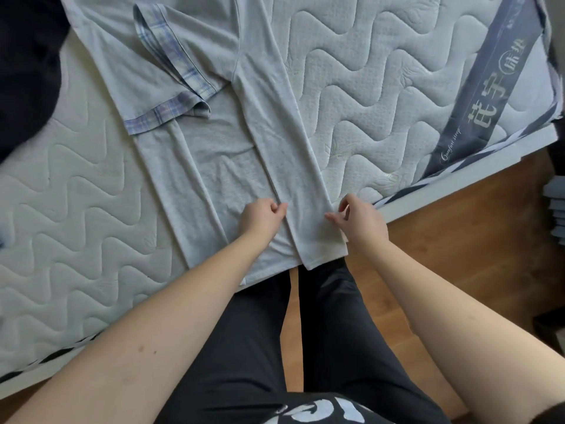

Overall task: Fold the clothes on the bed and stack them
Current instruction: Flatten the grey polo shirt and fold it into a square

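Fingers of left hand [262, 217] and right hand [356, 220] pinch grey shirt [214, 166] (both sides folded) on mattress [367, 87].

Both hands [262, 216] [357, 218] pinch grey shirt [214, 166] fold.

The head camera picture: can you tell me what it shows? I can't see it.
Two hands, left hand and right hand, pinch the near end of a pale grey T-shirt with plaid-trimmed sleeves, its sides folded inward, lying on a quilted white mattress. A dark garment lies at the far left.
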`<state>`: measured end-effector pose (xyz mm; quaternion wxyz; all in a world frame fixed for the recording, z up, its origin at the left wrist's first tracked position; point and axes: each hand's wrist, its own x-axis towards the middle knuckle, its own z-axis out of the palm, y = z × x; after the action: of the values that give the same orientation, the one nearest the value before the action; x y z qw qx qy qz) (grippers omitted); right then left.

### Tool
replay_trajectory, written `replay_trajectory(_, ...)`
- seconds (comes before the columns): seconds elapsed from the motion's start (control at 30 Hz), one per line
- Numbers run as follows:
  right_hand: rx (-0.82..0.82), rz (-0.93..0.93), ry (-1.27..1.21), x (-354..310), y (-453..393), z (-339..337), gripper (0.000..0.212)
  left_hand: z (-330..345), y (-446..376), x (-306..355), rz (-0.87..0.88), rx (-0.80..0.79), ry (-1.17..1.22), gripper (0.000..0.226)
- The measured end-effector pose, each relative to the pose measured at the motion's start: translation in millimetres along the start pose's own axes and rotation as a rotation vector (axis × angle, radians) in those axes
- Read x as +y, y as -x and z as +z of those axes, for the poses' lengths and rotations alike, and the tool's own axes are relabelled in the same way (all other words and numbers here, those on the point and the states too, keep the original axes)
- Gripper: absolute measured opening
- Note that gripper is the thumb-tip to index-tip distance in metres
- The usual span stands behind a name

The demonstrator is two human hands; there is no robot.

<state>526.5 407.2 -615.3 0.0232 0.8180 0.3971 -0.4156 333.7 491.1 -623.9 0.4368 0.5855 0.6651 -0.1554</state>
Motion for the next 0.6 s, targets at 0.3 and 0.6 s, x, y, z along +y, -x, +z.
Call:
replay_trajectory(0.3, 0.097, -0.293, -0.134, -102, -82, -26, 0.027, -115, -95, 45, 0.206, 0.368, 0.176, 0.019)
replay_trajectory(0.6, 0.144, -0.519, -0.035, -193, -149, -58, 0.047, -232, -193, 42, 0.165, 0.748, 0.058, 0.055)
